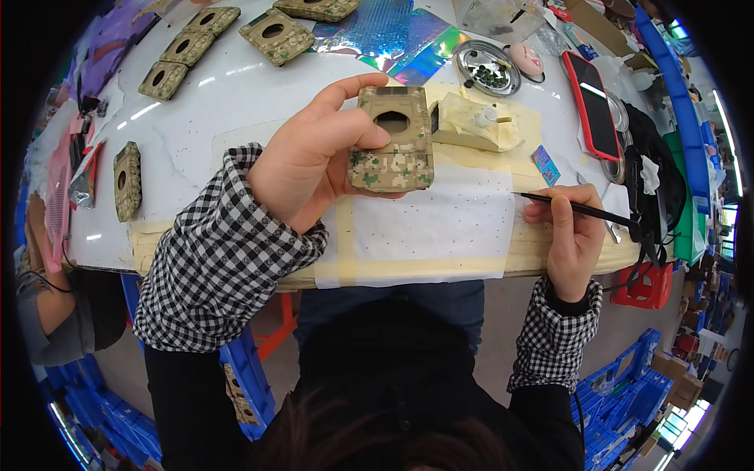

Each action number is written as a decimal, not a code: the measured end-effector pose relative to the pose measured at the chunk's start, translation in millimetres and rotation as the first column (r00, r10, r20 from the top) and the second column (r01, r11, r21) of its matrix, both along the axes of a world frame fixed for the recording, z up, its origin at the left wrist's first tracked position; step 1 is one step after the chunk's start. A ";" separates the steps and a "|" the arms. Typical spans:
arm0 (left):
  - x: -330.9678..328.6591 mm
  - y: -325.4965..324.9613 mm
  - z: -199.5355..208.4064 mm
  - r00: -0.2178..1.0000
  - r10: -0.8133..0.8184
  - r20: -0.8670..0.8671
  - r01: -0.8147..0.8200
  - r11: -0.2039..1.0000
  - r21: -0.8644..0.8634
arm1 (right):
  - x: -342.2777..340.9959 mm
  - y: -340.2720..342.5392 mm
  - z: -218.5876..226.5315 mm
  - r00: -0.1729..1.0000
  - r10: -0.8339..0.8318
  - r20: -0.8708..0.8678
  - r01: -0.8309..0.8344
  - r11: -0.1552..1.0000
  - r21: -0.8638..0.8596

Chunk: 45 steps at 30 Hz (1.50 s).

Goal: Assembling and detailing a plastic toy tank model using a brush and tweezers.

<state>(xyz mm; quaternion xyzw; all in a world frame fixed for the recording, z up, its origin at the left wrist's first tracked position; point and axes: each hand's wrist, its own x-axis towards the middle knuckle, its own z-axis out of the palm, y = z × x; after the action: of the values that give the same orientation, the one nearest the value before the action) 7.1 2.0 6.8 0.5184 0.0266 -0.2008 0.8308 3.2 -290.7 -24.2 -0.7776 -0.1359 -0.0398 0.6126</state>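
In the head view, the person's left hand (302, 157) grasped a camouflage-patterned, tan-and-green boxy shell with a round hole (397, 169), its thumb lying across the upper face at the edge of the hole and its other fingers behind. The shell was held up over the middle of the worktable, above the far-left part of a white rectangular sheet dotted with tiny dark specks (432, 228), which lay along the near edge. To the right, the right hand (572, 235) pinched a slim black pointed tool (585, 209) between thumb and fingers; its tip pointed left, just beyond the sheet's right edge and well apart from the shell.

Just right of the shell stood a pale-yellow, tape-wrapped block (467, 133) with a small white round cap (487, 116) on top. A small shiny blue-and-purple card (545, 166) lay farther right, near the right hand. Beyond the block, at the far side, a round silver metal dish (473, 56) held dark green bits (492, 77), and a red-cased black phone (593, 106) sat right of it. More camouflage-patterned shells lay far left, including one alone (126, 180) near the left sleeve.
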 end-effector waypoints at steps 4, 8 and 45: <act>0.3 0.9 -0.6 1.000 -0.004 0.005 0.004 1.000 0.000 | 0.6 0.7 -0.1 1.000 0.005 -0.009 -0.005 1.000 -0.006; 0.9 1.1 -0.4 1.000 -0.003 0.007 0.003 1.000 -0.009 | 0.4 1.1 0.9 1.000 0.012 -0.014 -0.012 1.000 -0.023; -0.2 -3.6 6.2 0.999 0.039 0.030 -0.040 0.998 0.046 | -4.2 5.4 5.7 0.996 -0.002 0.089 0.012 0.994 -0.113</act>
<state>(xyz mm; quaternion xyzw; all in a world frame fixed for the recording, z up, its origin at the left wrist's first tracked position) 6.9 -1.6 13.0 0.5399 0.0296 -0.1762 0.8226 -1.0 -285.3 -18.5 -0.8090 -0.1620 -0.0687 0.5608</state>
